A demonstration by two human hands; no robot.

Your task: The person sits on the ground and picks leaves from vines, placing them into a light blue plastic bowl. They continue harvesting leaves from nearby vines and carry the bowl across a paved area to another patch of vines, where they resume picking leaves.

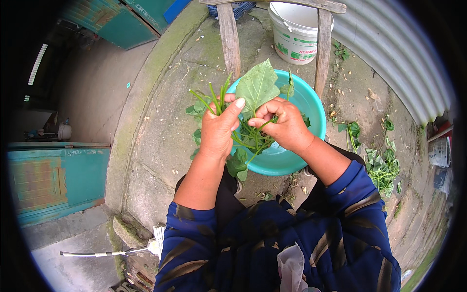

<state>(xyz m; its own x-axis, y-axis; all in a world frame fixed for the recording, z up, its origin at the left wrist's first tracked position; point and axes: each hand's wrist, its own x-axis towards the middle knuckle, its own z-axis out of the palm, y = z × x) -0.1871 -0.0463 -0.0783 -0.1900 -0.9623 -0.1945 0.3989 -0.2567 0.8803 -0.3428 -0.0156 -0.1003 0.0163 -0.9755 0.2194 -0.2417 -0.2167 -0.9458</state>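
My left hand (222, 126) grips a bundle of green leafy stems (218, 98), their cut ends pointing up and to the left. Against its thumb leans a large green leaf (258, 85) with pale veins. The fingers of my right hand (286, 124) pinch a leaf stalk at the base of that leaf. More stems and leaves (237, 162) hang below the left hand. Both hands are above a turquoise plastic basin (319, 126) on the ground, and leaves partly hide its inside. Other leaves (199, 109) show behind the left wrist.
A wooden frame (230, 36) stands beyond the basin, with a white plastic bucket (293, 40) behind it. At right, a heap of leafy greens (381, 168) lies on the concrete ground near a corrugated metal sheet (397, 54). Green doors (87, 179) stand at left.
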